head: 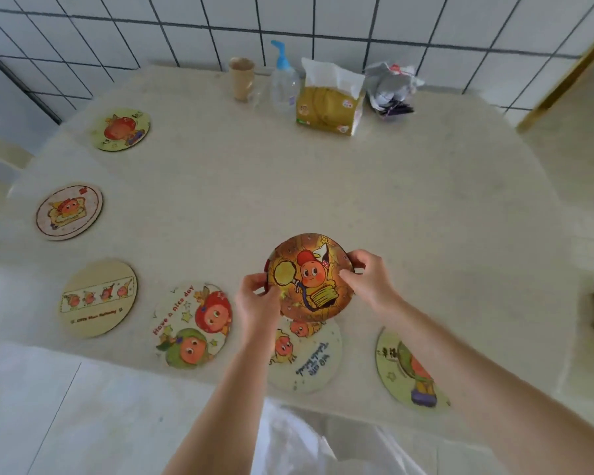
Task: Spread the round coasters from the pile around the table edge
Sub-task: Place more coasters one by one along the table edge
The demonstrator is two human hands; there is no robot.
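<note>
Both hands hold a small pile of round coasters above the table; its top one is orange-brown with a cartoon figure, and a red edge shows beneath it at the left. My left hand grips the left rim, my right hand the right rim. Several coasters lie flat along the table edge: one at the far left, one below it, a beige one, a "Have a nice day" one, a white one partly under the pile, and a green one under my right forearm.
At the back of the table stand a paper cup, a pump bottle, a yellow tissue pack and a crumpled bag. A tiled wall rises behind. The table's right edge borders the floor and a wooden frame.
</note>
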